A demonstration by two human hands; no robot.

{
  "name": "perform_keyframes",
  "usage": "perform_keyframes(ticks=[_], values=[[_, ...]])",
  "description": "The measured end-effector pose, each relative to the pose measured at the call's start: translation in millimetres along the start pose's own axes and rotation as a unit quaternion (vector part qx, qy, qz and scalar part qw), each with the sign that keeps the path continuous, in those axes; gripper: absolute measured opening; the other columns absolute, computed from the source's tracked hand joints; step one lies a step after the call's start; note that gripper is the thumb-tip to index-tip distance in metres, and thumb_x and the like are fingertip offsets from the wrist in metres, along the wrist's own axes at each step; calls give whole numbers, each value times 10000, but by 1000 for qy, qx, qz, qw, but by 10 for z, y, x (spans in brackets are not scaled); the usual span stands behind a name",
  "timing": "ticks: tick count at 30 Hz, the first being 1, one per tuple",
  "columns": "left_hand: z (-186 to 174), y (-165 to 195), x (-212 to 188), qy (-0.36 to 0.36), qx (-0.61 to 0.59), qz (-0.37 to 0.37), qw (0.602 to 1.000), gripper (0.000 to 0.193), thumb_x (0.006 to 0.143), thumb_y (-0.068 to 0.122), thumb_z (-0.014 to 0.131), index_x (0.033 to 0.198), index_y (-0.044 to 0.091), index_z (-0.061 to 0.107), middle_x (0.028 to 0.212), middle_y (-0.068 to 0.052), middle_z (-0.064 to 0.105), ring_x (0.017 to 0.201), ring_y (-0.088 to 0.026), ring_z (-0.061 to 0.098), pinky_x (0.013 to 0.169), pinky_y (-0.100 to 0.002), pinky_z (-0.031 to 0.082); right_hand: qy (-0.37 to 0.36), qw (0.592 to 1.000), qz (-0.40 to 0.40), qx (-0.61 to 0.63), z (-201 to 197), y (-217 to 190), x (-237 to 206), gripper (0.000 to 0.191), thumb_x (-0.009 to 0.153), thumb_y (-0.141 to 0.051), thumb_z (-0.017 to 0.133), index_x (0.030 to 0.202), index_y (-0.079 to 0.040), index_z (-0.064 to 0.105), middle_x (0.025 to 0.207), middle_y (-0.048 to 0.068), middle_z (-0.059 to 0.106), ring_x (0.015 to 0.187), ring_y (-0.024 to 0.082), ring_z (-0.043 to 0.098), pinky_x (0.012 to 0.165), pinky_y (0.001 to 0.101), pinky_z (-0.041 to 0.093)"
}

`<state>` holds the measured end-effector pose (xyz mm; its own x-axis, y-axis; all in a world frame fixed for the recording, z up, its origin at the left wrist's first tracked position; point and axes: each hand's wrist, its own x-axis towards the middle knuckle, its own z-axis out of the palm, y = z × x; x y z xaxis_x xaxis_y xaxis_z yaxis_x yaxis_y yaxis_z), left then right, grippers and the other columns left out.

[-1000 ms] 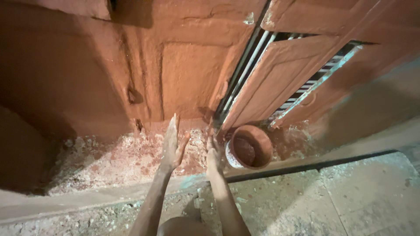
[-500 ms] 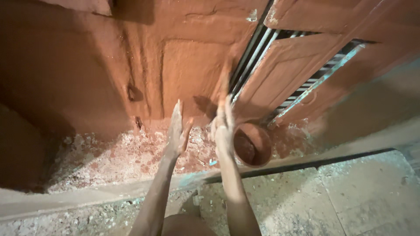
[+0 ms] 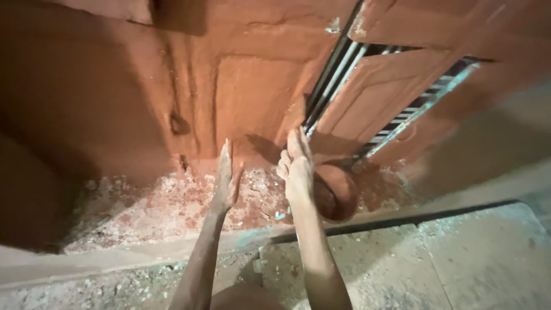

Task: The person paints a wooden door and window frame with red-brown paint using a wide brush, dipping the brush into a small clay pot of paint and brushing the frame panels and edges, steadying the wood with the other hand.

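My left hand (image 3: 226,179) is stretched out flat, fingers together and pointing at the reddish-brown wall (image 3: 247,97), and it holds nothing. My right hand (image 3: 297,165) is raised beside it, fingers extended toward the wall's corner, also with nothing in it. Both hands are dusted with pale powder. A round clay bowl (image 3: 340,191) lies just right of my right wrist, partly hidden by that arm. Below the hands, pale and reddish rubble (image 3: 172,206) covers the ground at the foot of the wall.
A reddish wooden shutter (image 3: 379,97) with metal bars (image 3: 330,80) behind it leans at the upper right. A pale concrete ledge (image 3: 115,258) and a dark strip (image 3: 413,218) run across the lower part. Dusty floor (image 3: 447,264) lies near me.
My right hand has risen from near the rubble to beside the wall corner. My left hand has stayed almost where it was, fingers still extended.
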<state>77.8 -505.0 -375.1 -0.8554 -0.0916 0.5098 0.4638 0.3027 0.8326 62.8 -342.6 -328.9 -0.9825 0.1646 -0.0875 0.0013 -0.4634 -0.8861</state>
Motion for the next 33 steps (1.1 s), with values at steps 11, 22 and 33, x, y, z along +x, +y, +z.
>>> perform_keyframes(ticks=[11,22,33], values=[[-614,-184,-182,61,-37,22,997,706,1110,364,345,1627,-59,113,1734,-222,69,1616,-335,45,1296,-450,55,-149,974,98,-141,436,1272,-313,619,1028,-395,556,1605,-240,394,579,-74,412,423,45,342,350,226,282],[-512,-195,-316,50,-40,37,997,664,1123,331,290,1626,-64,108,1737,-226,37,1621,-341,-1,1301,-459,13,119,990,33,-61,-53,1055,-139,610,998,-393,540,1581,-318,380,1564,16,515,425,16,384,315,192,267],[-529,-180,-343,75,41,-20,996,701,1105,379,289,1622,-65,127,1731,-240,9,1616,-330,-3,1300,-464,16,-59,966,123,-219,448,1318,-444,633,995,-425,500,1599,-351,324,1019,36,633,391,59,371,317,210,306]])
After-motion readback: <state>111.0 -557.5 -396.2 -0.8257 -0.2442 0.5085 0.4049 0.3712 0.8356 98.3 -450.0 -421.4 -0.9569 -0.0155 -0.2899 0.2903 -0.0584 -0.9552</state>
